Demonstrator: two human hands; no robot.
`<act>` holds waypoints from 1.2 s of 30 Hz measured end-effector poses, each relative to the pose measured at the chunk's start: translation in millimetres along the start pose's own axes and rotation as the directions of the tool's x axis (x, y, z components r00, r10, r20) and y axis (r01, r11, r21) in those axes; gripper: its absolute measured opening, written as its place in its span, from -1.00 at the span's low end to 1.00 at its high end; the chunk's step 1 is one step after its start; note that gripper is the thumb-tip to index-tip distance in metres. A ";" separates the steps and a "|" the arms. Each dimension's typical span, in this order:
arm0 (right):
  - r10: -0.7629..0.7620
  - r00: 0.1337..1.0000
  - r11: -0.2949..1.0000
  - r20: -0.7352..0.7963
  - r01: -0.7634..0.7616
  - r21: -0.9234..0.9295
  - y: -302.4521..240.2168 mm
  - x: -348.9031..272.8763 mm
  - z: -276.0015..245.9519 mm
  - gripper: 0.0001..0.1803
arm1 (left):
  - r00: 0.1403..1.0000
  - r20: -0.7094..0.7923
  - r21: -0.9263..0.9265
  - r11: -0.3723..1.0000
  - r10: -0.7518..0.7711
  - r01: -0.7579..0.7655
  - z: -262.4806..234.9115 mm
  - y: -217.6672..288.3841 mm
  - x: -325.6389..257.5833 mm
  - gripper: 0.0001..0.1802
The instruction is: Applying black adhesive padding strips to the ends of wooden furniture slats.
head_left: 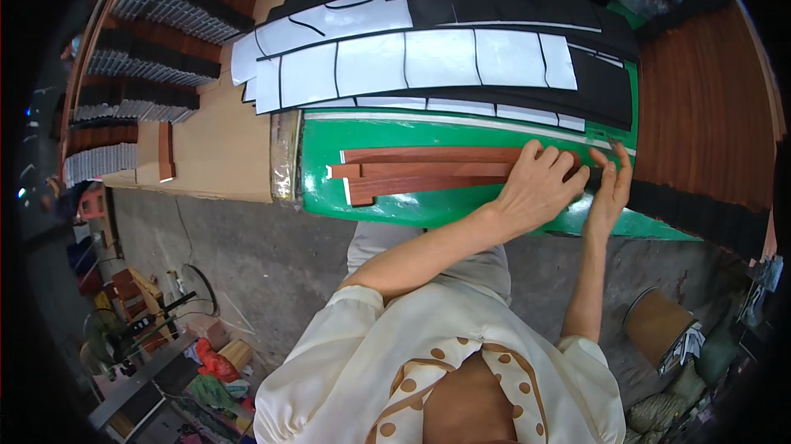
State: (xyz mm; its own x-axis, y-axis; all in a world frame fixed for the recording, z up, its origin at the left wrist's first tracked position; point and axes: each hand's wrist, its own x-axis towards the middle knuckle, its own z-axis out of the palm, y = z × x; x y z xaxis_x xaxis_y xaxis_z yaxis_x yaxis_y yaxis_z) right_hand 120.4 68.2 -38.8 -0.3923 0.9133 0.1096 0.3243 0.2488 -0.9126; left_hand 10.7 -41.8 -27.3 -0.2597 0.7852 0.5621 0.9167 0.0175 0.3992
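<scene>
Several reddish-brown wood-grain strips (428,170) lie side by side on the green table top (321,135), their left ends staggered with pale edges. My left hand (540,184) is bent over the right ends of these strips, fingers curled down on them. Close beside it, my right hand (611,189) has its fingers bent around a small black pad (592,178) that shows between the two hands. Part of that pad and the strips' right ends are hidden under my fingers. Just beyond lie white backing sheets (371,69) with black strips and lines across them.
Black sheets (527,7) overlap behind the white ones. At right rises a stack of wood-grain boards (700,90) with black ends. Rows of black-ended strips (156,65) fill the left side, above a cardboard sheet (222,156). A brown drum (659,324) stands on the floor.
</scene>
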 end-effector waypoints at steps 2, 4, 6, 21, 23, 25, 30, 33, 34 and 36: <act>-0.061 0.993 0.997 -0.106 0.066 0.044 -16.9 5.1 -1.0 -0.65 | 1.000 0.025 -0.078 0.997 -0.007 0.009 -33.9 -3.7 5.0 -0.36; -0.216 0.975 0.975 -0.048 0.213 -0.068 -52.5 17.4 3.4 -0.69 | 0.994 0.108 -0.127 0.992 0.011 0.003 -87.9 -19.5 -2.8 -0.16; -0.403 0.906 0.880 0.133 0.423 -0.216 -86.3 30.1 15.0 -0.75 | 0.984 0.168 0.071 0.996 -0.061 0.050 -144.2 -53.7 -1.3 -0.19; -0.674 0.181 0.035 0.716 0.976 -0.214 -103.4 138.5 303.5 -0.89 | 0.905 0.355 0.318 0.940 -0.236 0.120 -110.1 -261.4 -0.2 -0.50; -0.640 0.167 0.005 0.750 0.977 -0.214 -103.7 138.0 306.7 -0.82 | 0.928 0.310 0.301 0.947 -0.207 0.111 -109.8 -266.1 -6.2 -0.50; -0.626 0.117 -0.071 0.771 0.976 -0.207 -100.3 139.5 308.0 -0.75 | 0.950 0.259 0.287 0.953 -0.172 0.094 -111.0 -267.4 -7.7 -0.50; -0.592 0.418 0.314 0.689 0.907 -0.281 -106.2 159.9 303.2 -0.80 | 0.942 0.280 0.288 0.953 -0.183 0.100 -111.8 -263.5 -4.3 -0.51; -0.357 0.769 0.892 0.531 0.449 -0.051 -119.4 159.9 291.3 -0.83 | 0.949 0.271 0.284 0.955 -0.159 0.079 -109.8 -265.0 -4.9 -0.56; -0.060 0.858 0.990 0.510 -0.013 0.138 -126.2 157.2 283.5 -0.82 | 0.952 0.265 0.281 0.957 -0.152 0.074 -113.8 -265.6 -1.9 -0.56; -0.067 0.824 0.970 0.563 -0.078 0.229 -146.5 130.4 267.7 -0.77 | 0.892 0.195 -0.328 0.830 -0.408 0.451 -135.4 -266.7 0.1 -0.65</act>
State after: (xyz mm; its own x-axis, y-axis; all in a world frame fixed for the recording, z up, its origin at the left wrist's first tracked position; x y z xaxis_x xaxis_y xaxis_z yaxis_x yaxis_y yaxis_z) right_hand -208.7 64.5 3.7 -0.8293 0.5544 -0.0703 0.1480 0.0965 -0.9843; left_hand -274.9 -130.3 -35.7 -0.5464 0.8140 0.1971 0.5436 0.1657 0.8228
